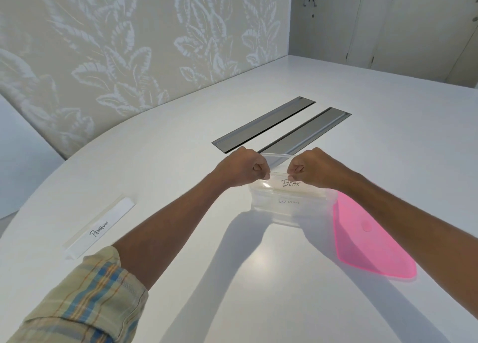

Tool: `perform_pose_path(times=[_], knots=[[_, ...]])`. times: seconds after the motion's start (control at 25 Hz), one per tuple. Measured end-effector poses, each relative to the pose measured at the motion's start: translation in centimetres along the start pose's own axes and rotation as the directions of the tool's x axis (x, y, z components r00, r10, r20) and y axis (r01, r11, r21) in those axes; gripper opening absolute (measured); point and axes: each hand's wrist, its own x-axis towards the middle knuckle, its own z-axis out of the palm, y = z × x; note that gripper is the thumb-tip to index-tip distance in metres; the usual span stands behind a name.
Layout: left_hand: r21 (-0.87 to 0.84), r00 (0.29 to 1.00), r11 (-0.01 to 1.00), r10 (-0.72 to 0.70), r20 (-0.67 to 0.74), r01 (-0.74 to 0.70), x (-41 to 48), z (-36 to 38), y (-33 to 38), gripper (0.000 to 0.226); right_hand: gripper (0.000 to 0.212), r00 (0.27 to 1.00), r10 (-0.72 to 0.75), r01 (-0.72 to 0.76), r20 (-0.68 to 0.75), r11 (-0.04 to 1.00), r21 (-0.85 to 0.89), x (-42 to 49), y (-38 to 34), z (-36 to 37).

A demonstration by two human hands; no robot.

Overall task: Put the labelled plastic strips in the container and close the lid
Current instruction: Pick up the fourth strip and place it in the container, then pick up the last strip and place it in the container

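Note:
A clear plastic container (284, 213) stands open on the white table (181, 161) in front of me. Over its mouth I hold a white strip labelled BEAR (289, 183), gripped at its upper edge by my left hand (245, 168) and my right hand (313, 168), both with fingers pinched. Another labelled strip (288, 201) shows faintly through the container's near wall; its word is unreadable. A strip labelled PENGUIN (99, 230) lies on the table to the left, apart from both hands. The pink lid (367, 239) lies flat just right of the container.
Two long grey cable-slot covers (263, 124) are set into the table beyond the container. A leaf-patterned wall (129, 45) runs along the table's far left edge. Cabinet doors (388, 19) stand at the back right.

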Motion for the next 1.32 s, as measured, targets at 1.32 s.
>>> perform_pose_path(times=[1.32], knots=[[-0.136, 0.591, 0.686, -0.697, -0.407, 0.715, -33.9, -6.9, -28.3, 0.044, 0.052, 0.872, -0.428, 0.374, 0.237, 0.896, 0.240, 12.8, -38.3, 21.7]])
